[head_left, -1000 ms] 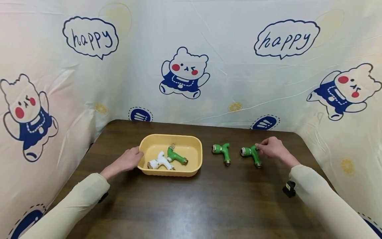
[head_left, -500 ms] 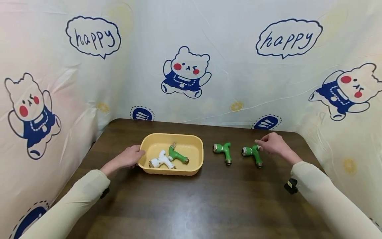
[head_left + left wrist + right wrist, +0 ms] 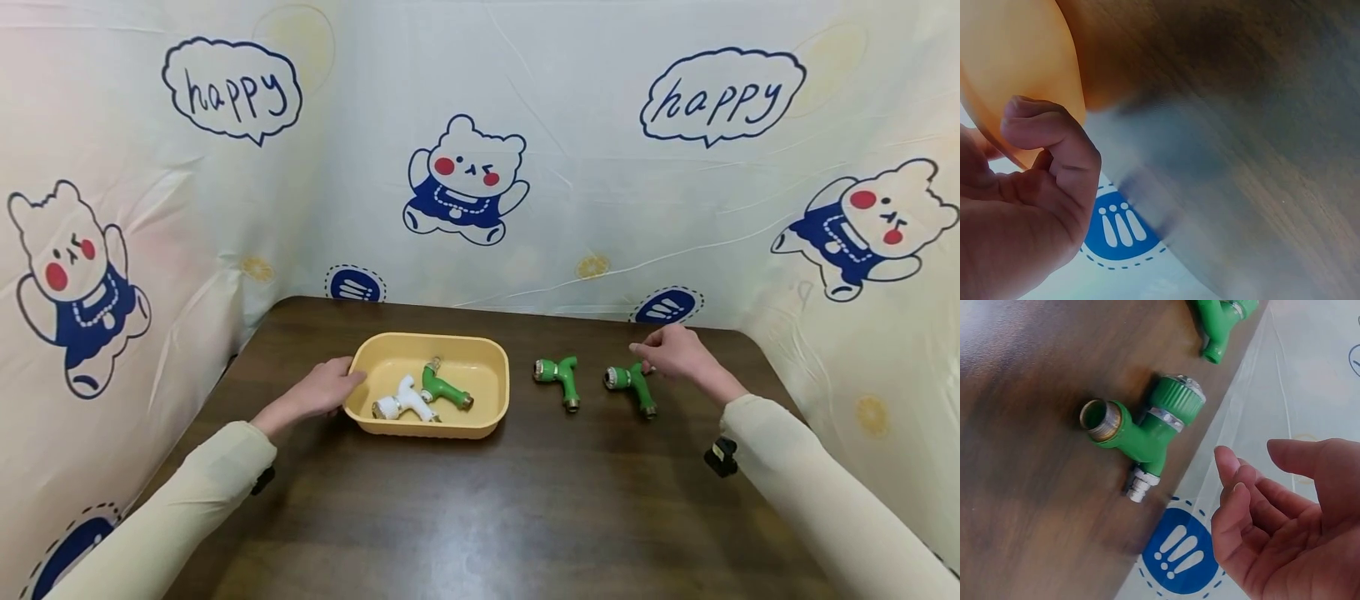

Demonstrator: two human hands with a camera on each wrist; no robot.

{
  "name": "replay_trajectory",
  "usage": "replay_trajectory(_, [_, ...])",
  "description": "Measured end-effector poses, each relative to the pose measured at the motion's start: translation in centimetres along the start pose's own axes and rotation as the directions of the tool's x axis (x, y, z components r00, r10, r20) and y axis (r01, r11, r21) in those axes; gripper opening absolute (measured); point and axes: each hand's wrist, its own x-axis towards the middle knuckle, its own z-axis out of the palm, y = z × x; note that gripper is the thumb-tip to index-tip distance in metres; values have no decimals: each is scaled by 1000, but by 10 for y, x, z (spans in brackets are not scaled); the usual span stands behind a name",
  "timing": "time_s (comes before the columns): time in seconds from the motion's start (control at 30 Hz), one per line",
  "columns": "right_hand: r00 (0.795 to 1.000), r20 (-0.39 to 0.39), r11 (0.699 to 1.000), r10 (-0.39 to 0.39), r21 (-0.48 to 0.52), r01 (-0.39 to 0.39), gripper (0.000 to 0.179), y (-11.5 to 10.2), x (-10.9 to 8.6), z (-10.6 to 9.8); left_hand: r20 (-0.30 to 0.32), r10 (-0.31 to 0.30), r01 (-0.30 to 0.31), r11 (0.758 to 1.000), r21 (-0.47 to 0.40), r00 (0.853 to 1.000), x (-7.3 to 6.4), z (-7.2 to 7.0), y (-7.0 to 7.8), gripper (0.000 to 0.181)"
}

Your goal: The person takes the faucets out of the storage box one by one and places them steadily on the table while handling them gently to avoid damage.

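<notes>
My left hand (image 3: 318, 390) grips the left end of a yellow plastic tray (image 3: 483, 400); in the left wrist view the curled fingers (image 3: 1063, 134) press against the tray's wall (image 3: 1022, 56). Inside the tray lie a white tap (image 3: 408, 402) and a green tap (image 3: 447, 390), side by side. My right hand (image 3: 678, 354) hovers just behind a green tap (image 3: 636, 385) at the right. In the right wrist view that tap (image 3: 1154, 440) lies on the table, apart from the loosely bent fingers and thumb of the right hand (image 3: 1291, 519), which hold nothing.
Another green tap (image 3: 564, 382) lies between the tray and the rightmost tap. All stand on a dark brown wooden table (image 3: 465, 508). A printed cloth (image 3: 585, 183) with bear drawings hangs around its back and sides.
My right hand has let go of the rightmost green tap and drawn back and up slightly. The left hand keeps its grip on the tray, and the taps stay in place.
</notes>
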Motion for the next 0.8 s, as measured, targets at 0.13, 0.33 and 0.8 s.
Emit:
replay_trajectory(0.13, [1000,13,1000,-5,4,5,40,-5,0,-1,-15,13,-13,1000,-3,1000,1,0,1,41])
replay_trajectory(0.33, [1000,9,1000,-14,1,14,37,-13,1,-4,5,-6,6,1000,2,1000,2,0,3,43])
replay_trajectory(0.8, [996,1,995,-84,-62,84,37,-35,5,-3,6,-9,9,1000,-1,1000,5,2,1,46])
